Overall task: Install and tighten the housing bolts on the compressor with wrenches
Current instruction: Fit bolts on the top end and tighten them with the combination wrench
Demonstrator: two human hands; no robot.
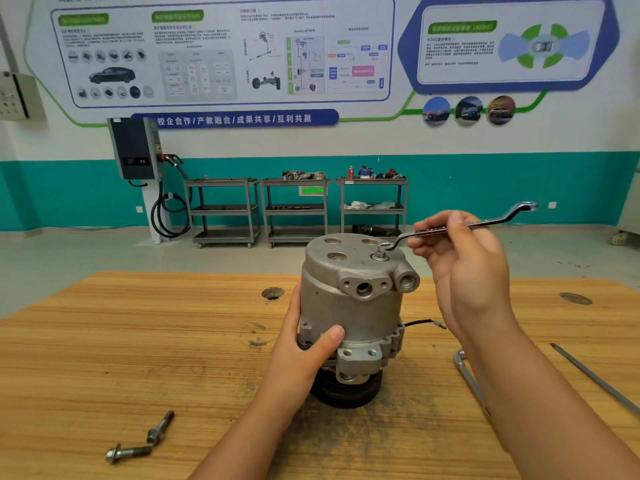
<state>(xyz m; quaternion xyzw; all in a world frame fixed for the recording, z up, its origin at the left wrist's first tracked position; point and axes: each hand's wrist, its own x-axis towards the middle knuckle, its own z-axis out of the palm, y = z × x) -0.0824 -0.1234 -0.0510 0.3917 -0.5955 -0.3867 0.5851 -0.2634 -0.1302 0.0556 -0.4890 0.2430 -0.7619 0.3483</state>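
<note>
The compressor [349, 306] stands on its black wheel in the middle of the worktop [104, 341]. Near the front left corner lie two loose bolts [159, 429], close together. The left hand [304, 348] wraps round the low left side of the compressor, thumb in front, and holds it. On top, one bolt [380, 254] sits in its hole near the right side, and three other holes look empty. The ring end of the wrench [460, 225] is just over that bolt's head; I cannot tell if it is on. The right hand [460, 265] pinches the middle of the wrench with thumb and fingers. So the step looks like tightening this bolt. Next the ring needs to drop fully onto the head, then swing round while the left hand stops the compressor from turning. A second wrench [465, 372] lies on the worktop by the right arm, partly hidden.
</note>
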